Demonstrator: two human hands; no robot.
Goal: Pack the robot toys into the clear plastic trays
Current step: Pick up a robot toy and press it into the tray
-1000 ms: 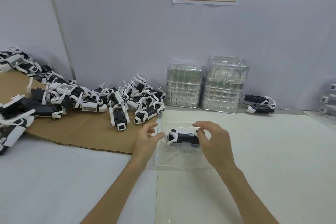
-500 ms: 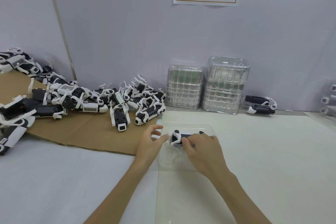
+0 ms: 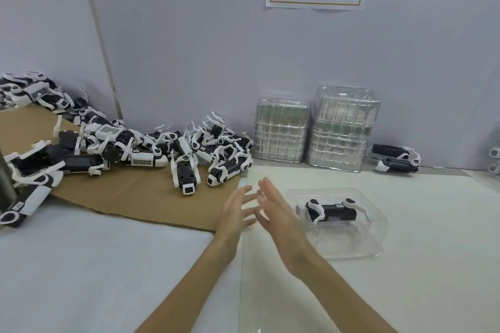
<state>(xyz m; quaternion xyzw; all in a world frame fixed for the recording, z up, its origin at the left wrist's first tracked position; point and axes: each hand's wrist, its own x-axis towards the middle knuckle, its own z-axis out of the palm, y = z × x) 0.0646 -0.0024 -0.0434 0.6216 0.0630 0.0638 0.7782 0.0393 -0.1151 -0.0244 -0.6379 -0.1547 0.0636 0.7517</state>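
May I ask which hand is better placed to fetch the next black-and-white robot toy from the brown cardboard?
Left: the open left hand is nearest the black-and-white robot toy on the brown cardboard; the right hand is farther.

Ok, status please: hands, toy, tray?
Both open, empty: left hand, right hand. One robot toy lies in clear tray. Nothing in the way.

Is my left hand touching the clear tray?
Apart. Head view: the left hand is spread left of the clear tray, with the right hand between them.

Left, toy pile (image 3: 140,161); behind, tray stacks (image 3: 343,130)
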